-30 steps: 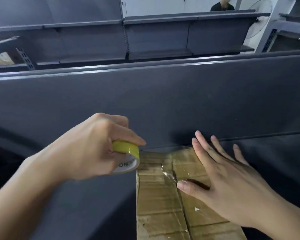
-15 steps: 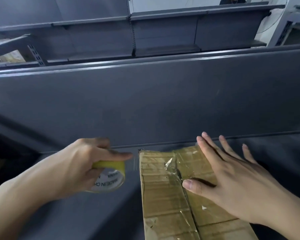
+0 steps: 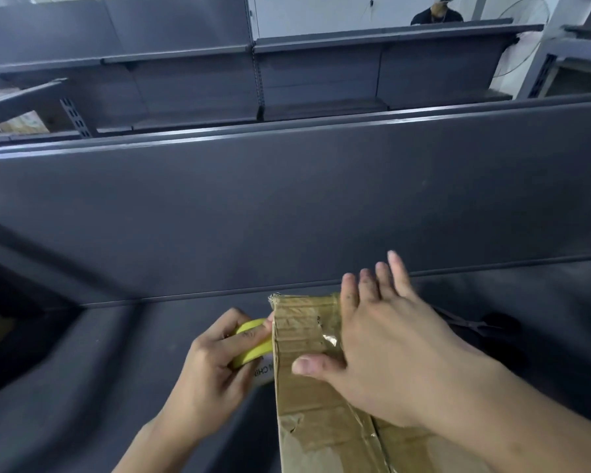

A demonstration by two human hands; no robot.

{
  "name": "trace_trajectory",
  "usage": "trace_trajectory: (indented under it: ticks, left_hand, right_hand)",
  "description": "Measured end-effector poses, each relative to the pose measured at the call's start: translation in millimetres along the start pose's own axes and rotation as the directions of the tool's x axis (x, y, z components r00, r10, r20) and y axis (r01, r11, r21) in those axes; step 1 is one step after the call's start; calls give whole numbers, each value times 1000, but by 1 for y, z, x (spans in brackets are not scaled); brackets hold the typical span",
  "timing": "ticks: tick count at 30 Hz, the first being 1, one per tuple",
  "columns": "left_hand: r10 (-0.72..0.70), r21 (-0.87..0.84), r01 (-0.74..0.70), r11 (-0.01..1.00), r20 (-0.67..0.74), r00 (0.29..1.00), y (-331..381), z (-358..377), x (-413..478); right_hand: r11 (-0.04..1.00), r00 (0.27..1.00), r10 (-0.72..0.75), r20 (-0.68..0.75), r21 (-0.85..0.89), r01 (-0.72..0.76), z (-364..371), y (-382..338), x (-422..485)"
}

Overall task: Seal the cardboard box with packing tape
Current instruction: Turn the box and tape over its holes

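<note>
1. The left hand (image 3: 215, 367) holds the yellow roll (image 3: 253, 343). Its fingers curl round it, right against the left side of the box (image 3: 304, 404).
2. The right hand (image 3: 389, 353) lies flat on top of the box. Its fingers are straight and spread, and the thumb sticks out. It presses the top down.
3. The box sits on the dark shelf (image 3: 151, 353), with its far end near the back wall (image 3: 287, 216). Shiny tape (image 3: 328, 339) already runs along the middle and looks crinkled.
4. I think this is the taping step, with the roll ready at the box's side. I can't see a loose end of tape.
5. Next, the left hand should pull the roll tight. The right hand should hold the top shut and rub the tape flat.
</note>
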State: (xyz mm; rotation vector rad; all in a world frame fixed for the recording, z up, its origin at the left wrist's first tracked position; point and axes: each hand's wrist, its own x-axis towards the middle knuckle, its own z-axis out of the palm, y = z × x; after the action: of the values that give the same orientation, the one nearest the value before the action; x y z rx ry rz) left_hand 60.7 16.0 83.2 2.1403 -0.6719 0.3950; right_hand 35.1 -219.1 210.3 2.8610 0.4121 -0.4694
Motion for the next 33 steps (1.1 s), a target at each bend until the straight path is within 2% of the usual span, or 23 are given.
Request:
trace_trajectory:
  ticks: [3,5,8,11,13,15,18,19,21,23,25,28,30,33]
  left_hand:
    - [28,7,-28,1000,26,999,7,0,0]
    - [41,3,-41,999,26,999,10,-3,2]
    - [50,18,-50,999,0,999,11,-3,3]
    - [34,35,-32,999,-72,997,13,0,1]
    - [13,42,-5,999,-183,983,20,1,2]
    - [5,49,12,999,-343,939,27,-2,9]
    - [-115,-114,69,991,-478,871,37,-2,27]
    - [-145,-160,77,984,-474,869,41,-1,34]
    - [-156,-188,85,979,-404,901,48,4,45]
    - [-158,-213,97,972,-291,944,53,9,56]
    - [-155,-225,114,968,-173,973,56,16,67]
    - [-125,-155,113,981,-67,990,64,29,78]
    - [-128,-139,120,983,-48,991,68,36,82]
    - [-138,-137,130,982,-51,989,69,38,82]
  right_hand:
    - [984,996,-86,20,157,82,-3,-20,5]
    - [964,992,-100,-75,241,115,0,-28,12]
    - [918,964,-29,-262,375,130,2,-37,22]
    - [854,943,12,-333,494,164,2,-32,22]
    - [800,935,40,-353,572,181,0,-20,17]
    - [656,931,92,-353,725,210,0,-5,16]
    - [254,917,98,-387,900,353,20,11,26]
    - [125,908,111,-404,912,391,31,14,30]
    - [-58,896,157,-415,902,428,52,17,37]
    - [-137,886,194,-421,883,449,70,25,41]
    - [-146,900,191,-391,896,420,82,38,41]
    - [-27,947,87,-309,950,313,90,63,37]
    - [119,970,39,-241,965,235,86,72,32]
    - [462,989,33,-145,879,114,70,75,30]
